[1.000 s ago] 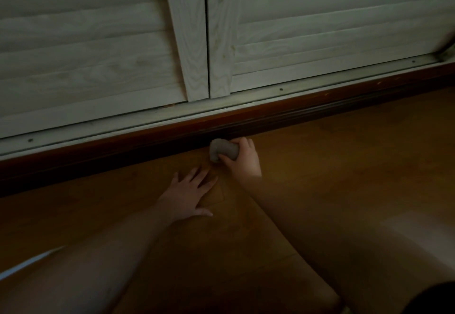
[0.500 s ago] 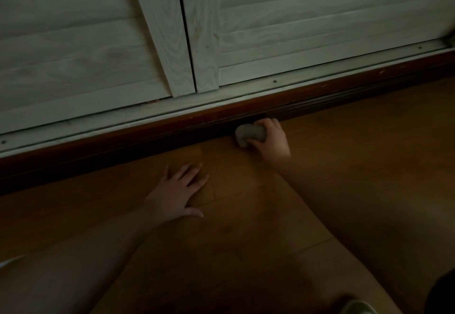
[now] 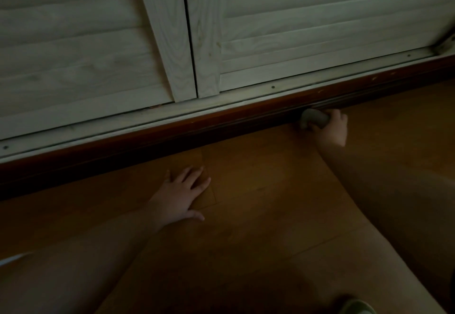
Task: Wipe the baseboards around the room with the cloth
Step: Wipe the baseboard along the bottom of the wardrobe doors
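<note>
Since the earlier frames, one wadded cloth (image 3: 314, 118) has been carried rightward along the single dark baseboard (image 3: 172, 138), its long axis parallel to that board. It is gripped by the right hand (image 3: 333, 130) with curled fingers and pressed against the board. Below the baseboard, the left hand (image 3: 181, 195) is laid flat, fingers spread, on the wooden floor (image 3: 258, 190).

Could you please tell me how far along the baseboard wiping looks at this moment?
Done: nothing shows for certain; the light is too dim to tell wiped wood from unwiped.
In hand: the right hand grips the bunched cloth against the dark baseboard below the louvred doors, while the left hand rests flat on the wooden floor.
Left: at least the stretch running right toward the corner.
</note>
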`<state>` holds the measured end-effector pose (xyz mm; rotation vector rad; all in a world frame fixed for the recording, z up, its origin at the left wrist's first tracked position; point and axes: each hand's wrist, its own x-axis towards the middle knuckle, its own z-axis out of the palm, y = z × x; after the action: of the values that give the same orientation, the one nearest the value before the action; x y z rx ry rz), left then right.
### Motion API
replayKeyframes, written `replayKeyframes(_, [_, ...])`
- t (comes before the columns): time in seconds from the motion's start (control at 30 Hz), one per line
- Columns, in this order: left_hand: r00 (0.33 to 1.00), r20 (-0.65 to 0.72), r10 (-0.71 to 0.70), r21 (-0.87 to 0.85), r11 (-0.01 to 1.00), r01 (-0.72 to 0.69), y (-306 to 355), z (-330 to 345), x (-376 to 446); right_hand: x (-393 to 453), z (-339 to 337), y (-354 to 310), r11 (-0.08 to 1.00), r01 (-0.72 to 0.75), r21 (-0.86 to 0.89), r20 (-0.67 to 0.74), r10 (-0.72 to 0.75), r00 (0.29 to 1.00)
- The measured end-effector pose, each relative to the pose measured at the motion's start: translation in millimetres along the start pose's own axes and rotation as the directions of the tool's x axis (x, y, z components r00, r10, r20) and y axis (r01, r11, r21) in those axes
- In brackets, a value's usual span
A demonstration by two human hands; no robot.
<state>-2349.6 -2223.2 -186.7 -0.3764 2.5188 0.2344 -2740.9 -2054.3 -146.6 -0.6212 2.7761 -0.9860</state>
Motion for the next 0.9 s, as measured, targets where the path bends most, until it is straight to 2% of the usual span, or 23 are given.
replayKeyframes(0.13, [1.000, 0.025, -0.006, 0.002, 1.000, 0.006, 3.0, -5.7, -0.5, -23.1, 14.7, -15.4, 0.998, -0.040, 0.050, -0.023, 0.041, 0.999])
replayKeyframes(0.23, [1.000, 0.020, -0.012, -0.009, 1.000, 0.012, 5.8, -7.4, -2.6, -44.7, 27.6, -28.4, 0.994, 0.108, 0.026, 0.060, -0.110, 0.992])
replayKeyframes(0.33, [1.000, 0.009, -0.023, -0.001, 1.000, 0.023, 5.6, -9.8, -4.1, -66.2, 40.7, -42.0, 0.955, 0.295, 0.022, 0.223, -0.293, 0.930])
replayKeyframes(0.4, [0.999, 0.002, -0.049, -0.013, 0.999, 0.049, 5.3, -11.8, -3.8, -81.3, 52.5, -52.0, 0.933, 0.356, 0.048, 0.283, -0.355, 0.891])
replayKeyframes(0.63, [0.996, 0.042, -0.079, -0.045, 0.996, 0.080, 9.2, -21.9, -0.4, -105.2, 83.7, -80.8, 0.911, 0.368, 0.186, 0.292, -0.409, 0.864])
replayKeyframes(0.83, [0.993, 0.087, -0.078, -0.093, 0.992, 0.086, 20.5, -29.1, 4.6, -72.3, 67.0, -66.8, 0.909, 0.392, 0.138, 0.273, -0.416, 0.868])
replayKeyframes(0.9, [0.990, 0.118, -0.077, -0.087, 0.992, 0.087, 22.3, -34.7, 10.3, -61.8, 57.5, -55.8, 0.926, 0.360, 0.113, 0.244, -0.377, 0.894])
